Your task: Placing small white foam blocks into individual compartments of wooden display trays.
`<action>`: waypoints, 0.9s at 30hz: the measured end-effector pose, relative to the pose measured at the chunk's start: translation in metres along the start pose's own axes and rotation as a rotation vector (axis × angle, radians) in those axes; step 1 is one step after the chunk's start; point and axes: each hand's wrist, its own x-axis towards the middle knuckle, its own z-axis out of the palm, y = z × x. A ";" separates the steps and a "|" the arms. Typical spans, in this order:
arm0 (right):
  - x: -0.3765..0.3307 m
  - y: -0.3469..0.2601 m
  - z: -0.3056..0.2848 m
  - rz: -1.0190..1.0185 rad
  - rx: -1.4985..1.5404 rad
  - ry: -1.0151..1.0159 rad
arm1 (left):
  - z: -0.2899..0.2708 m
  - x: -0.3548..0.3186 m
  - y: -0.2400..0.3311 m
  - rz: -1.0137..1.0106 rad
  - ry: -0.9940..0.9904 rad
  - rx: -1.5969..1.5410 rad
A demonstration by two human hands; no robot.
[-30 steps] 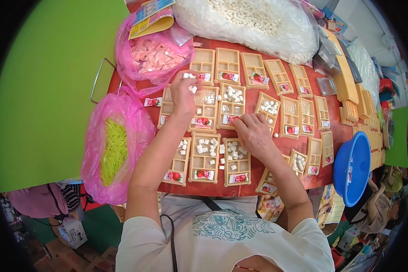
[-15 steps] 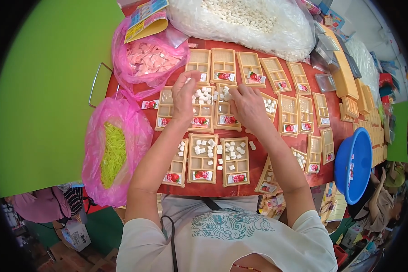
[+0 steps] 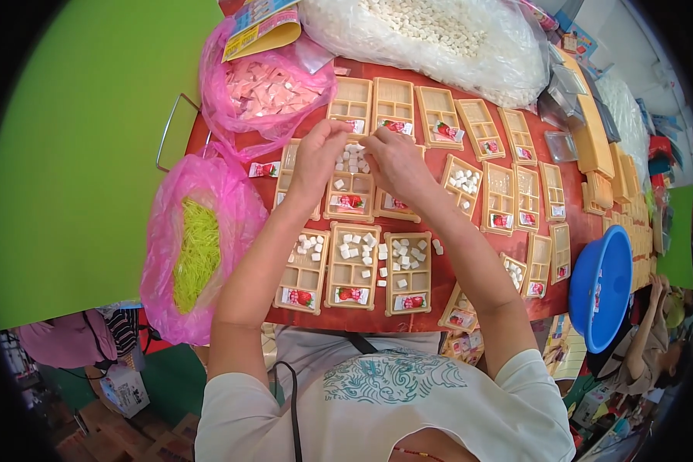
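Above a tan compartment tray [image 3: 352,186] in the middle row, both my hands are close together. My left hand [image 3: 322,156] is at the tray's left, its fingers curled; whatever they hold is hidden. At its right edge, my right hand [image 3: 395,160] has its fingers bent and drawn together, their contents also out of sight. White cubes [image 3: 352,158] fill the tray's large upper compartment between my hands. A small strawberry-printed packet [image 3: 348,202] lies in its bottom compartment. Nearer to me, another tray [image 3: 353,271] holds loose white cubes and a packet.
Several similar trays [image 3: 438,108] stand in rows on the red table [image 3: 246,142]. At the back lies a clear bag of white cubes [image 3: 431,35]. Pink bags hold pink packets [image 3: 269,88] and yellow-green strips [image 3: 195,254] at the left. A blue basin [image 3: 616,285] is at the right.
My right hand has moved left and my left hand slightly right, so they are closer together over the tray. The view has shifted slightly.
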 end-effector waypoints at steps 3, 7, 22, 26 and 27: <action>0.000 0.002 -0.002 -0.047 0.008 0.033 | -0.008 -0.020 0.002 0.225 0.008 0.582; -0.013 0.013 -0.014 0.045 -0.042 -0.018 | -0.005 -0.043 0.011 0.388 -0.048 1.271; -0.003 0.003 0.006 -0.088 -0.083 -0.012 | -0.039 -0.023 0.006 0.531 0.277 1.475; -0.005 0.007 -0.020 0.097 0.113 -0.007 | -0.044 -0.029 0.002 0.567 0.354 1.400; -0.009 0.017 -0.027 0.102 0.068 0.016 | -0.039 -0.030 0.005 0.569 0.350 1.388</action>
